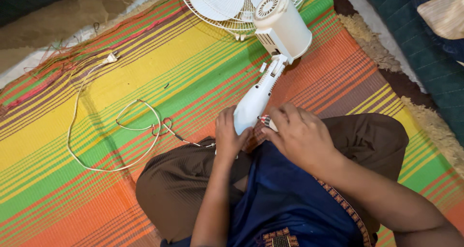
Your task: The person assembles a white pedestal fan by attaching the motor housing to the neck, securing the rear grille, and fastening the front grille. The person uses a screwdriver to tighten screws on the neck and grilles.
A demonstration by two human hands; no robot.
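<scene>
white fan neck (254,102) lies gripped by the left hand (229,136); the right hand (299,136) pinches small wires (264,120) just beside it.

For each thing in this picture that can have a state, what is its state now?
Fan: lying on the mat, not upright.
Fan neck: held near its lower end by both hands.
Left hand: gripping the fan neck.
Right hand: closed on a small tool at the neck.
Cord: loose on the mat, looped.
Plug: unplugged, lying on the mat.
Mat: spread flat.
</scene>
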